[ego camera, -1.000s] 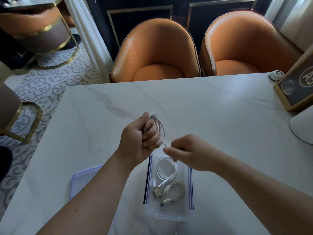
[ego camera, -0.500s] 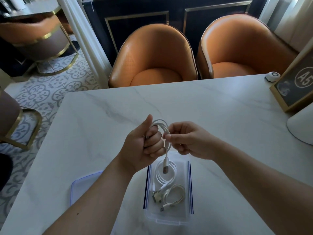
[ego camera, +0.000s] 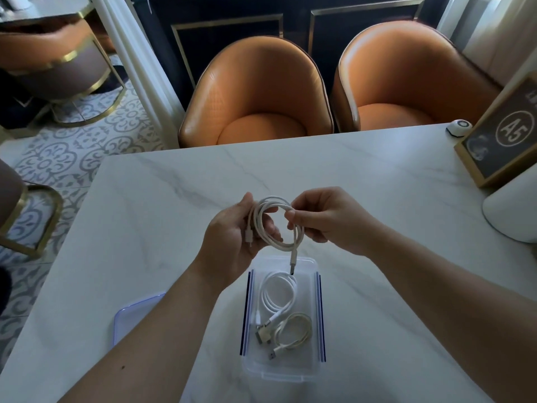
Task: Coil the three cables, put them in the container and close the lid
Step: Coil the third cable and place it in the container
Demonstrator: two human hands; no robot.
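Note:
Both hands hold one coiled white cable [ego camera: 268, 228] above the far end of a clear plastic container [ego camera: 283, 370]. My left hand [ego camera: 232, 237] cradles the coil's left side. My right hand [ego camera: 325, 219] pinches its right side, and one plug end hangs down over the container. Inside the container lie two coiled cables: a white one [ego camera: 276, 295] toward the far end and a paler, yellowish one [ego camera: 293, 334] toward the near end. The clear lid [ego camera: 130, 315] with a blue rim lies flat on the table, left of the container, partly hidden by my left forearm.
The white marble table [ego camera: 174, 228] holds a framed sign marked A5 [ego camera: 502, 138], a small round white device [ego camera: 459, 128] and a white rounded object [ego camera: 514, 213] at the right. Two orange chairs [ego camera: 255, 91] stand at the far edge.
The left fist opened from gripping a tight bundle to cradling a wider loop. The right hand moved up from the cable's loose end to pinch the coil's right side.

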